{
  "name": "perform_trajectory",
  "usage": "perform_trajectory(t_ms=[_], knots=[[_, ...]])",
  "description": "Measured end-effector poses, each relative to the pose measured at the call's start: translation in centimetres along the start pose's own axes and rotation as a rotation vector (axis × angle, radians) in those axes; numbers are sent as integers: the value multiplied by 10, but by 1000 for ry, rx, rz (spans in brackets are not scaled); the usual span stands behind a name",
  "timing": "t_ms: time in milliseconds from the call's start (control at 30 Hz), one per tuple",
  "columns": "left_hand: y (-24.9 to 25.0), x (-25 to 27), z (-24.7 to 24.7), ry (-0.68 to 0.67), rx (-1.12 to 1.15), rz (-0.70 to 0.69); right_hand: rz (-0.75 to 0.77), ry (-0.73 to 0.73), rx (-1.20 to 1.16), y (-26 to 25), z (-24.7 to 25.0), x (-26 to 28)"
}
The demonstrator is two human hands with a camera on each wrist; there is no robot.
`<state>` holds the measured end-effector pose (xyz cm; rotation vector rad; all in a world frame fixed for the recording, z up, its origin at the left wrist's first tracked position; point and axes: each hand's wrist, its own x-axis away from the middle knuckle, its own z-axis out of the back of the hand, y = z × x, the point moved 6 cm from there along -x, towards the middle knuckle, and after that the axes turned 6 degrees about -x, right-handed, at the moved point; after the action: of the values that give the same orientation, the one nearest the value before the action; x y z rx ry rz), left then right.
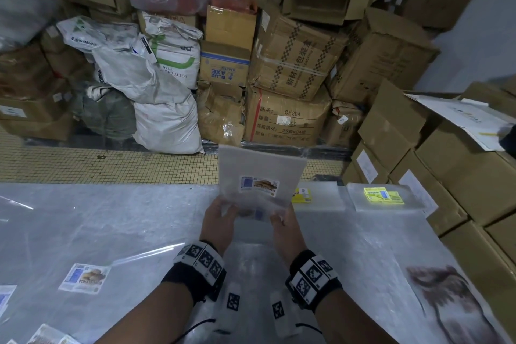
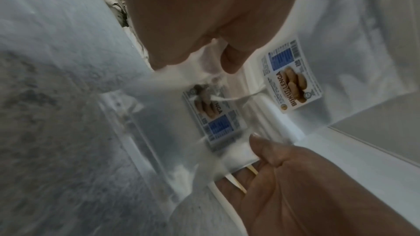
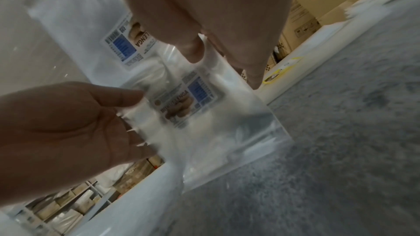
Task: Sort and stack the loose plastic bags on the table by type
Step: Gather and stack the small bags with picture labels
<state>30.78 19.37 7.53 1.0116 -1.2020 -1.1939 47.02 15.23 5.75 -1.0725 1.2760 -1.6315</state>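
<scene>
Both hands hold one bundle of clear plastic bags with a biscuit label (image 1: pixel 259 173) upright above the middle of the table. My left hand (image 1: pixel 224 211) pinches its lower left corner and my right hand (image 1: pixel 280 218) its lower right corner. In the left wrist view a thumb (image 2: pixel 272 157) and fingers (image 2: pixel 177 47) clamp the bag's edge beside the label (image 2: pixel 216 114). The right wrist view shows a thumb (image 3: pixel 109 96) pressed on the plastic beside the label (image 3: pixel 186 103). Two flat stacks of yellow-labelled bags (image 1: pixel 318 197) (image 1: pixel 382 195) lie at the table's far edge. Loose biscuit-label bags (image 1: pixel 83 278) lie at the near left.
A clear plastic sheet (image 1: pixel 111 218) covers the grey table. Stacked cardboard boxes (image 1: pixel 460 176) crowd the right side. More boxes and white sacks (image 1: pixel 164 86) stand beyond a tiled strip. A bag with a brown print (image 1: pixel 441 296) lies at the near right.
</scene>
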Motion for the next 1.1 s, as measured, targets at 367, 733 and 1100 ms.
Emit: perform_trajectory(t_ms=[367, 733, 1100], knots=[[11, 5, 1, -182, -151, 7, 42, -87, 89, -23, 18, 9], [-96, 92, 26, -301, -247, 289, -365, -350, 112, 57, 11, 93], [-104, 128, 162, 237, -808, 124, -412, -405, 144, 78, -38, 108]])
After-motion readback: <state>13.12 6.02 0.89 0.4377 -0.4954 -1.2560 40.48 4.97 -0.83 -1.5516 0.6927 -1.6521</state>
